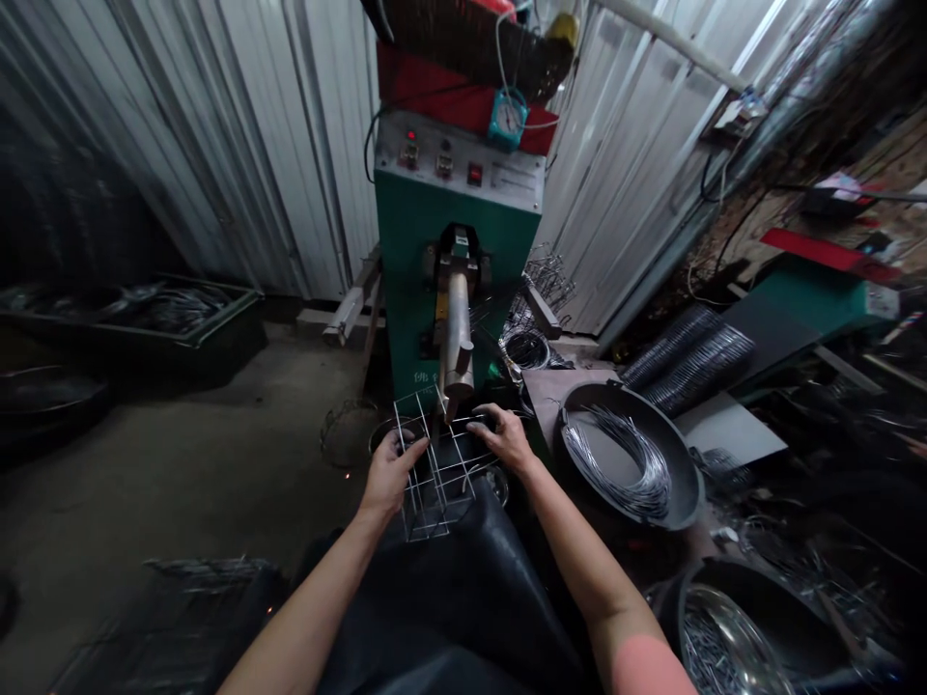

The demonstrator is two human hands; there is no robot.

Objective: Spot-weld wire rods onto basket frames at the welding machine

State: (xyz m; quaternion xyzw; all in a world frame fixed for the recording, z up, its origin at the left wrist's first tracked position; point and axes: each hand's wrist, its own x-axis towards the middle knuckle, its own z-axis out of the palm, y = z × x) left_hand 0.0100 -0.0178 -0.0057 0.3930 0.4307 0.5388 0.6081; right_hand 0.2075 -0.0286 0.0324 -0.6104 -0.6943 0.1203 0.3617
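Observation:
A wire rack (436, 473) of crossed metal rods is held above my lap, beneath the electrode arm (459, 333) of a green spot-welding machine (406, 222). My left hand (391, 473) pinches the rack's left side between thumb and fingers. On the other side, my right hand (503, 436) has thumb and fingers closed at the rack's upper right edge, by a thin rod. The electrode tip comes down close to the rack's far edge; I cannot tell whether they touch. A dark apron (449, 598) covers my legs below the rack.
At the right, a round black pan (688, 483) holds a coil of curved wires (652, 478). Below it, another pan (768, 579) has a metal bowl of short wire pieces. A green bin (224, 314) with metal parts stands left. Stacked wire racks (181, 618) lie lower left.

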